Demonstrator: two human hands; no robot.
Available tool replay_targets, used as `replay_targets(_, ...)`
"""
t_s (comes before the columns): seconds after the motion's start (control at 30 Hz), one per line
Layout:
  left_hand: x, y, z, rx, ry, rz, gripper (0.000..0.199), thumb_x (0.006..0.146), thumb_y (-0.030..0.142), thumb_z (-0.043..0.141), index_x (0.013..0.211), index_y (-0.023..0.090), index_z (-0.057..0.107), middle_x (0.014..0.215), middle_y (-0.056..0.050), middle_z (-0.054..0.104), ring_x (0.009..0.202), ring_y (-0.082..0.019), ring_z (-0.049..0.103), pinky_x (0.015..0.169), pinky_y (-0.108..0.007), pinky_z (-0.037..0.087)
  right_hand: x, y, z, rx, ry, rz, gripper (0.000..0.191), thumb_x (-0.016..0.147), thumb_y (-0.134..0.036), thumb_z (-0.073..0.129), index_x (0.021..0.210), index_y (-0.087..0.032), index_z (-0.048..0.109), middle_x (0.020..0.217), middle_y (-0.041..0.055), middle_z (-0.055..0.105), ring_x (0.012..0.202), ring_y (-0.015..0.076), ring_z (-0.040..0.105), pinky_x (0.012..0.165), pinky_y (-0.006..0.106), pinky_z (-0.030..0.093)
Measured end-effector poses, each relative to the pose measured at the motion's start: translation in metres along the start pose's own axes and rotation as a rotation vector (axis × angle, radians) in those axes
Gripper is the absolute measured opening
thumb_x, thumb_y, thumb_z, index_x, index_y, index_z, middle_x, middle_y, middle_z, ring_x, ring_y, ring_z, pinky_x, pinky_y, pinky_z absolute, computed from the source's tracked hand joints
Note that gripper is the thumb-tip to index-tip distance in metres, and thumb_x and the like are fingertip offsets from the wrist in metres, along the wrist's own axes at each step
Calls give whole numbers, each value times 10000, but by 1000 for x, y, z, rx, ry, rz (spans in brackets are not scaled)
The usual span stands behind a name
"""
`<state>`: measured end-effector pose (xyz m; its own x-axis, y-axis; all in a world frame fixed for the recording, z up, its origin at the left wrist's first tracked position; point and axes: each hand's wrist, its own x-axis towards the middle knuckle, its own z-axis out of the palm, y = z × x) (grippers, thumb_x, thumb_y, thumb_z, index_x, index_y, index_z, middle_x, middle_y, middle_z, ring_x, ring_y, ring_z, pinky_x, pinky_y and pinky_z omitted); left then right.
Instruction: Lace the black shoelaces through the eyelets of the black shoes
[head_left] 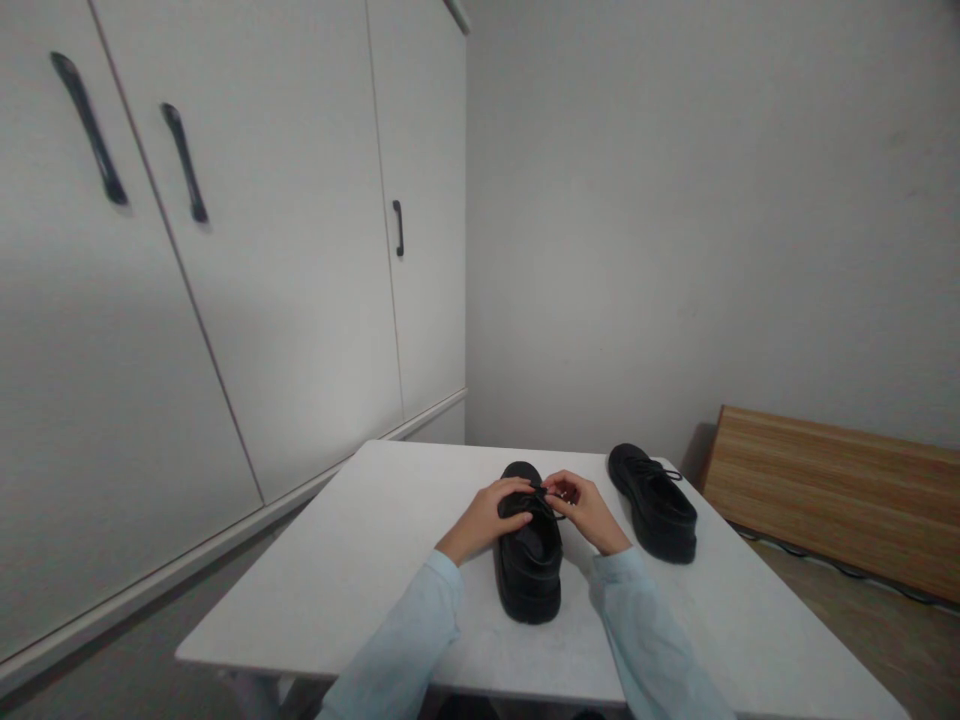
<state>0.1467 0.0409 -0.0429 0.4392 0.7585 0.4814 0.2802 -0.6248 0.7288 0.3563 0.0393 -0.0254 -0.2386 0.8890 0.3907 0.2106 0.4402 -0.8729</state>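
A black lace-up shoe point(529, 572) stands on the white table point(330, 560), its toe pointing away from me and its heel towards me. My left hand point(491, 515) lies at the left side of this shoe, thumb and fingers apart over the lace area, touching the upper. On the right of the laces, my right hand point(581, 505) has its thumb and index finger pinched together on the black shoelace. The fingertips partly cover the laces. A second black shoe point(654, 505) with tied laces stands further right, untouched by either hand.
White cabinets point(300, 250) with dark handles line the left side. A pale wall point(675, 220) rises behind the table. At the right, a wooden board or panel point(840, 490) leans near the floor beyond the table's right edge.
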Motion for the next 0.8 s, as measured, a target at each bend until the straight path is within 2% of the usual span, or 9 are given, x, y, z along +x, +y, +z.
replay_targets(0.1, 0, 2, 0, -2, 1, -8, 402, 756, 339, 701, 1136, 219, 654, 1280, -95, 602, 1221, -248, 520, 1082, -398, 347, 1, 7, -5, 11, -29, 15, 213, 709, -327, 698, 855, -173, 679, 753, 21, 626, 711, 162, 578, 645, 289, 448)
replay_targets(0.27, 0, 6, -1, 0, -5, -19, 381, 753, 317, 701, 1117, 213, 663, 1276, -100, 606, 1216, -246, 526, 1082, -399, 349, 4, 16, -10, -112, 29, -44, 203, 683, -372, 725, 763, -185, 730, 801, 47, 608, 705, 170, 577, 646, 314, 484)
replay_targets(0.4, 0, 6, -2, -8, -3, -18, 383, 754, 318, 699, 1120, 211, 660, 1276, -99, 606, 1222, -243, 521, 1087, -392, 343, 4, 16, -9, -134, 57, -72, 207, 699, -399, 707, 692, -193, 725, 917, 72, 593, 854, 202, 603, 750, 337, 515)
replay_targets(0.53, 0, 6, -2, -14, -3, -10, 383, 754, 324, 698, 1118, 209, 660, 1273, -100, 607, 1224, -247, 519, 1088, -396, 339, 2, 13, -6, -128, 94, -112, 181, 724, -371, 679, 705, -192, 683, 982, 75, 592, 943, 210, 596, 816, 348, 513)
replay_targets(0.7, 0, 7, -3, -5, -5, -8, 384, 756, 328, 693, 1121, 213, 658, 1271, -94, 609, 1223, -247, 519, 1088, -403, 338, 4, 16, -7, -151, 160, -49, 158, 751, -353, 642, 755, -195, 647, 802, 47, 667, 789, 204, 620, 776, 383, 497)
replay_targets(0.8, 0, 8, -3, 1, -9, -15, 389, 756, 329, 692, 1126, 215, 654, 1279, -94, 603, 1225, -247, 516, 1091, -406, 334, 6, 19, -6, -66, 204, 10, 208, 712, -388, 680, 722, -192, 612, 723, 31, 668, 716, 198, 628, 724, 364, 495)
